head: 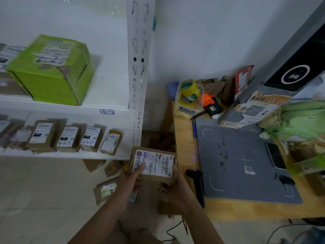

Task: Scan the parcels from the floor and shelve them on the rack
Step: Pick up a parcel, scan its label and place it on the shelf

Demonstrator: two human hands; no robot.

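Beside rack, left hand, right hand grip parcel.

left hand, right hand: both bare; forearms bare down to frame edge

Green box on the upper shelf came out smeared, so the scribble on its label couldn't be read. The shelf parcels at the far left got chopped by the frame edge. On the small parcel, the left hand sat over the lower part of the handwritten number, and the right hand had its fingertips tucked underneath, out of sight. The barcode print was too tiny to read. The black scanner was partly behind the right wrist. The grey machine ran off the top right corner. Something pale, maybe a slip, under the left hand was too blurry to tell.
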